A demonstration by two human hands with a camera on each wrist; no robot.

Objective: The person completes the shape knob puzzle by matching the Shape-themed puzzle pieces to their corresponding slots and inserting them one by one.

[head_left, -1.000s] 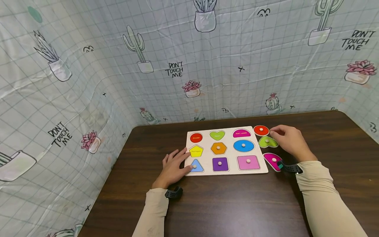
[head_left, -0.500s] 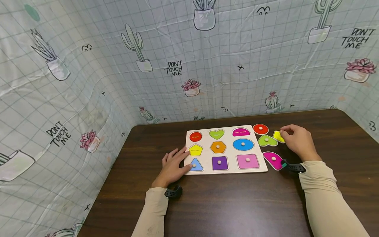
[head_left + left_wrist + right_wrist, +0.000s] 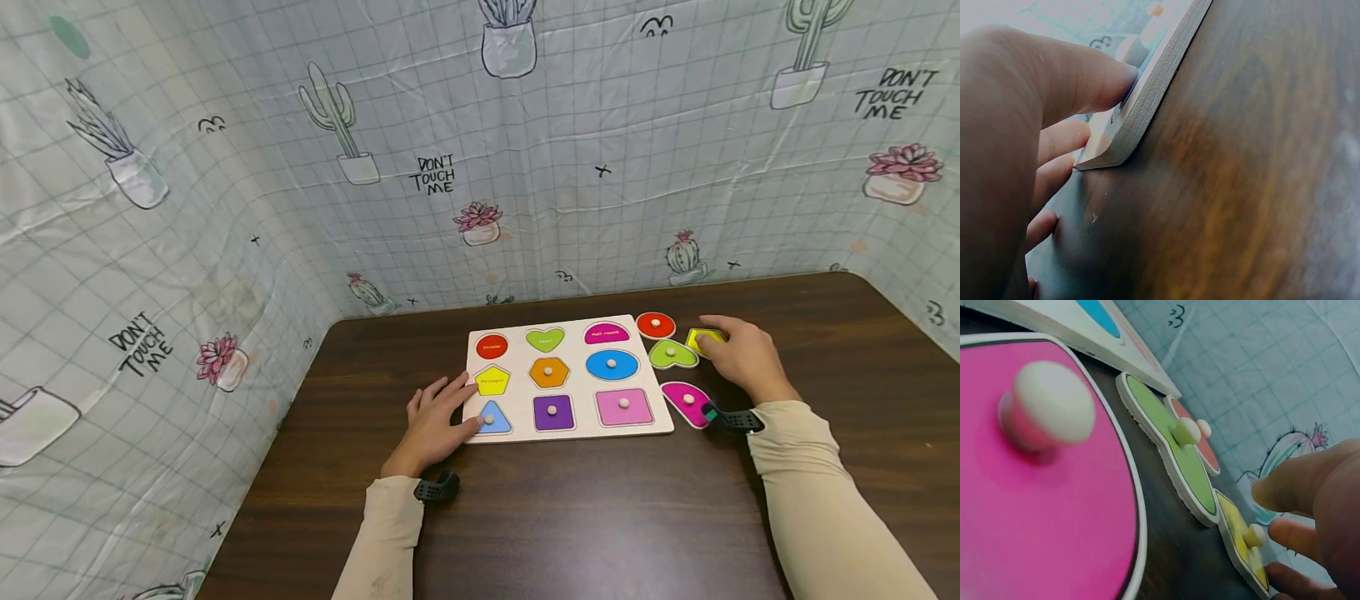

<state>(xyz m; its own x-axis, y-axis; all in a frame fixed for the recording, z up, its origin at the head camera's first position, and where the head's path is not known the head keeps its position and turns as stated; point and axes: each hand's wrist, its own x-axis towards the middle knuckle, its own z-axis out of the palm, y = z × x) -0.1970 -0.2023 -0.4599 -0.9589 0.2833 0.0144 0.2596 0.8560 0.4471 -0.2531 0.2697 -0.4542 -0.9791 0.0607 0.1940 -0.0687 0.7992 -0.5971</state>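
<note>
My left hand (image 3: 431, 425) rests at the near left corner of a white shape puzzle board (image 3: 517, 425), thumb beside the knob of the blue triangle (image 3: 491, 421) and fingertips at the left edge. My right hand (image 3: 742, 354) is at a yellow pentagon piece (image 3: 702, 340) on the table. In the right wrist view, its knob (image 3: 1255, 535) shows uncovered, close to the fingertips, with the thumb apart from it. Beside the board lie a red circle piece (image 3: 656, 323), a green heart piece (image 3: 671, 354) and a magenta half-round piece (image 3: 686, 402).
On the board, knobbed pieces fill the orange hexagon (image 3: 549, 372), blue oval (image 3: 611, 365), purple square (image 3: 553, 412) and pink rectangle (image 3: 625, 407) places. The circle, heart, half-round and pentagon places show no knobs. A printed cloth (image 3: 525, 192) hangs behind the dark wooden table (image 3: 555, 517).
The yellow pentagon piece, hidden a second ago, came into view right of the heart as my right hand moved right; the hand then shifted slightly back left. My left hand stayed put.
</note>
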